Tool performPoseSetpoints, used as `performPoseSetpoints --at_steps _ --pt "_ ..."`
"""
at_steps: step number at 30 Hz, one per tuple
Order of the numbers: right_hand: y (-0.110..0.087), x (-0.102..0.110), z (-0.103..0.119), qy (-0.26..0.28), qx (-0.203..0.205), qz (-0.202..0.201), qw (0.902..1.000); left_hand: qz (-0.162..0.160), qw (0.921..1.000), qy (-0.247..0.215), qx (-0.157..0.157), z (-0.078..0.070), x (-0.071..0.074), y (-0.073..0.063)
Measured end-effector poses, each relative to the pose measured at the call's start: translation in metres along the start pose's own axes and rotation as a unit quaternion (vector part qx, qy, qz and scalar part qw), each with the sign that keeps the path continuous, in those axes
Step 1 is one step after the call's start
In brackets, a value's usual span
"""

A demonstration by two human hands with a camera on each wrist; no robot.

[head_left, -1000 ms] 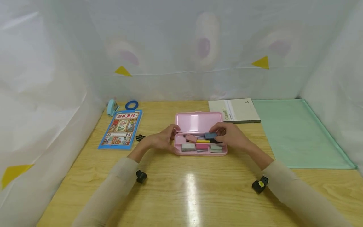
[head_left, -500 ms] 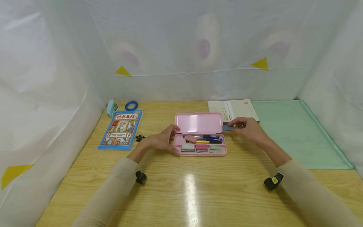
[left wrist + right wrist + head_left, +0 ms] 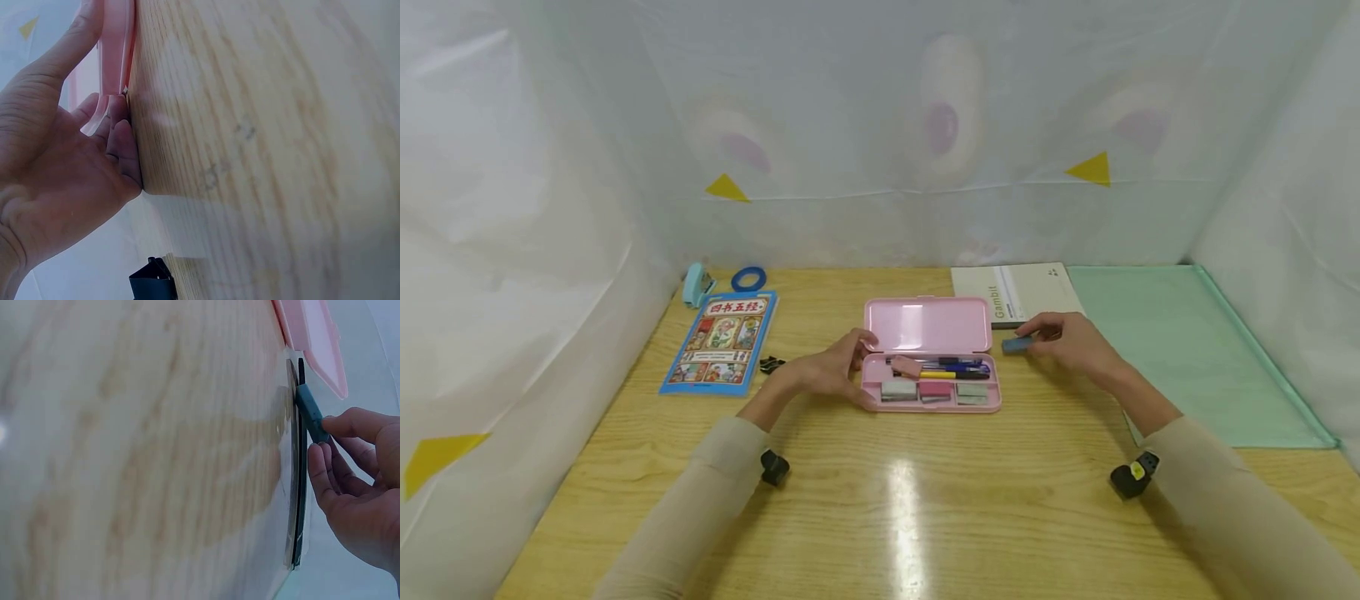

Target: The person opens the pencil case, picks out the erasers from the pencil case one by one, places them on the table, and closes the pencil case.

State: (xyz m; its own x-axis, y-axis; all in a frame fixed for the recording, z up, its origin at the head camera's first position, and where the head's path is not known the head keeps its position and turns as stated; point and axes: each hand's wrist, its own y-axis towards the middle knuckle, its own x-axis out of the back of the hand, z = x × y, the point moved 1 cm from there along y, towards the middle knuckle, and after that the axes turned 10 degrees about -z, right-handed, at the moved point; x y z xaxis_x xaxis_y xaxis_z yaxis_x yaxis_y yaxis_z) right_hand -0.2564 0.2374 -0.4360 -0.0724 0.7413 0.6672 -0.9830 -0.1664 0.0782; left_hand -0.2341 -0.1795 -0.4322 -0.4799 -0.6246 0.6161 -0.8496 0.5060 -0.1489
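Right of centre: blue block (image 3: 1017, 343), now moved out of pink case (image 3: 951, 323), right hand (image 3: 1078, 343) pinching it; left hand (image 3: 831, 368) gripping case's end.

A blue-bordered, illustrated paperback book (image 3: 718, 343) bears red "四书五经" across its top; a beige, rectangular paper-covered notebook (image 3: 1037, 292) reads "Gambit" in olive-green (smaller print on both is illegible).

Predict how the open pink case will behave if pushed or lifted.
The pink case is probably stiff: its lid looks flat and clean-edged. That surface may be slippery, given its glossy reflection. The pens would likely slide if the case tilts, as they appear to lie loose.
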Motion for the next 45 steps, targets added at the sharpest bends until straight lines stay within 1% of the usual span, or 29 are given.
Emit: performPoseSetpoints --at_steps 3,8,14,22,28,36,39,42,45 --pt "-0.001 0.003 0.002 -0.001 0.008 -0.001 1.0 0.0 1.0 -0.001 -0.003 -0.001 0.0 0.0" --pt "-0.003 0.006 0.007 0.008 0.009 -0.005 0.9999 0.001 1.0 0.001 -0.003 -0.003 0.001 0.001" --pt "-0.008 -0.001 0.02 0.045 0.011 0.008 0.9989 -0.002 0.9999 0.01 0.002 -0.003 0.001 0.001" --pt "-0.016 -0.028 0.044 0.106 0.017 0.044 0.9933 0.002 0.9998 0.009 0.016 -0.004 -0.002 -0.001" --pt "-0.016 -0.052 0.061 0.13 0.048 0.063 0.9883 -0.002 0.9998 0.008 0.015 -0.005 0.0 -0.003" --pt "-0.009 -0.083 0.084 0.124 0.076 0.096 0.9847 0.0 1.0 -0.003 0.006 0.0 -0.002 -0.003" --pt "-0.006 -0.093 0.094 0.106 0.092 0.095 0.9855 0.001 1.0 -0.005 0.003 0.0 -0.002 -0.004" --pt "-0.002 -0.102 0.103 0.095 0.105 0.081 0.9866 -0.001 1.0 0.0 0.005 -0.001 -0.001 -0.003" --pt "0.001 -0.11 0.108 0.095 0.111 0.078 0.9862 -0.003 1.0 -0.001 0.003 -0.002 0.0 -0.002"
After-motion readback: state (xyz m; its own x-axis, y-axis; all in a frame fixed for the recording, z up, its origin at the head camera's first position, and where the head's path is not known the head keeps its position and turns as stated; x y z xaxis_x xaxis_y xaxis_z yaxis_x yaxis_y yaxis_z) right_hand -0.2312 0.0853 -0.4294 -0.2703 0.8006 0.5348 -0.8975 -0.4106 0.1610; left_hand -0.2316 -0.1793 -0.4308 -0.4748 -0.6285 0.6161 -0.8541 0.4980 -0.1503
